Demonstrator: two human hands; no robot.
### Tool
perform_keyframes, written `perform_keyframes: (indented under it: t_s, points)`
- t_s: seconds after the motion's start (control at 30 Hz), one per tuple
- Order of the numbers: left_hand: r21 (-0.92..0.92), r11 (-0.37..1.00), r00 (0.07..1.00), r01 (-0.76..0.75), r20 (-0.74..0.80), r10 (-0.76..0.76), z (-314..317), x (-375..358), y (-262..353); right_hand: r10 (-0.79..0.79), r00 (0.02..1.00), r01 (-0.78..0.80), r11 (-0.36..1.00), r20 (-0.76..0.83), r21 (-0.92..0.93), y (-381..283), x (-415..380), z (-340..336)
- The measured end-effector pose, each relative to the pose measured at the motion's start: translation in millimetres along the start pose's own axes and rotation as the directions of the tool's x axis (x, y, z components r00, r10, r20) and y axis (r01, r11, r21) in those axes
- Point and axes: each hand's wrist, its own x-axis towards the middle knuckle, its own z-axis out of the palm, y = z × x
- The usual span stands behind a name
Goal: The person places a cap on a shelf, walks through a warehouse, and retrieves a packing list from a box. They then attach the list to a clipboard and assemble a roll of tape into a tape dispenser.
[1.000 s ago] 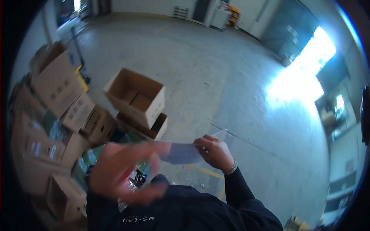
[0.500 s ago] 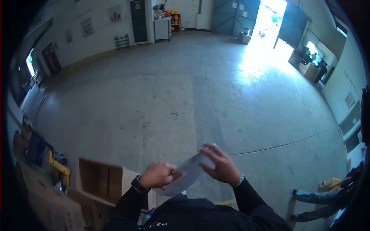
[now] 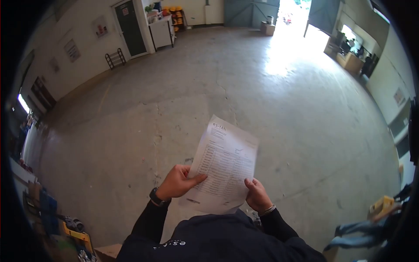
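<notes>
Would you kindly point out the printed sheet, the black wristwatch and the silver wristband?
Printed sheet (image 3: pixel 224 163): head view, its middle.
Black wristwatch (image 3: pixel 156 198): head view, its middle.
Silver wristband (image 3: pixel 267 211): head view, its middle.

Concrete floor (image 3: pixel 279 113) w/ cracks, glare nr the bright doorway (image 3: pixel 293 19). Big grey-green door (image 3: pixel 251 14) just L of it, sm. box (image 3: pixel 267 29) in front w/ a can-like item on top. Upper L: dark door (image 3: pixel 131 32) w/ notice, low rack (image 3: pixel 115 59) beside it, white cabinet (image 3: pixel 161 35) w/ assorted items on top, shelf (image 3: pixel 177 18) w/ yellow & orange stuff. Posters (image 3: pixel 72 50) on L wall. Lower R: another person's jeans (image 3: pixel 362 231), partly cut off, nr a yellow item (image 3: pixel 382 204). Bottom L: cardboard (image 3: pixel 108 250), yellow frame (image 3: pixel 77 233).
</notes>
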Motion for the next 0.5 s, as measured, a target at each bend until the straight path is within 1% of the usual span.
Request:
perform_keyframes:
  t_s: [0.03,0.1,0.13,0.17,0.2,0.23,0.27,0.3,0.33,0.37,0.4,0.47,0.5]
  points:
    - [0.004,1.0,1.0,0.023,-0.006,-0.023,-15.4,23.4,2.8,-0.018,0.998,0.02,0.999,0.053,-0.04,-19.4,35.5,5.5]
    - [-0.007,0.996,0.996,0.091,-0.009,-0.091,-46.9,63.6,8.1,-0.009,0.992,0.024,0.992,0.124,-0.12,-46.0,81.3,13.7]
    - [-0.018,0.993,0.994,0.112,-0.001,-0.113,-40.3,41.6,4.3,0.016,0.992,0.001,0.991,0.125,-0.135,-39.3,59.5,14.1]
    - [-0.065,0.994,0.996,0.091,0.017,-0.09,-56.9,66.7,1.4,0.017,0.993,0.006,0.983,0.118,-0.186,-53.7,95.5,13.6]
    - [-0.078,0.994,0.997,0.076,-0.009,-0.077,-71.1,90.7,-1.1,0.008,0.992,0.022,0.971,0.123,-0.237,-67.1,132.4,13.2]
    - [0.038,0.996,0.995,0.08,-0.06,-0.078,-85.9,113.1,-5.1,-0.022,0.99,0.068,0.935,0.137,-0.347,-73.8,165.1,7.2]
    - [0.158,0.983,0.99,0.098,-0.111,-0.081,-100.8,134.5,-10.0,-0.009,0.987,0.067,0.932,0.16,-0.356,-84.6,197.5,8.0]
    - [0.155,0.983,0.988,0.097,-0.136,-0.076,-112.1,159.3,-17.3,0.01,0.984,0.07,0.898,0.179,-0.435,-97.6,227.5,12.3]
    - [0.056,0.998,0.968,0.04,-0.25,-0.025,-120.3,186.3,-26.0,0.026,0.981,0.079,0.855,0.194,-0.513,-108.4,258.2,16.0]
    - [-0.028,0.999,0.933,-0.043,-0.359,0.03,-113.0,173.4,-33.3,0.017,0.977,0.098,0.849,0.213,-0.519,-101.8,246.8,19.8]
    - [-0.028,0.998,0.926,-0.057,-0.376,0.042,-130.2,202.5,-41.5,0.011,0.975,0.115,0.83,0.222,-0.546,-109.7,280.4,22.4]
    - [0.043,0.999,0.908,-0.034,-0.415,0.049,-163.8,256.4,-52.7,0.008,0.973,0.132,0.804,0.232,-0.579,-123.6,335.3,29.0]
    - [0.039,0.998,0.907,-0.048,-0.418,0.059,-180.6,286.2,-52.4,-0.027,0.977,0.15,0.795,0.212,-0.588,-132.3,362.3,31.1]
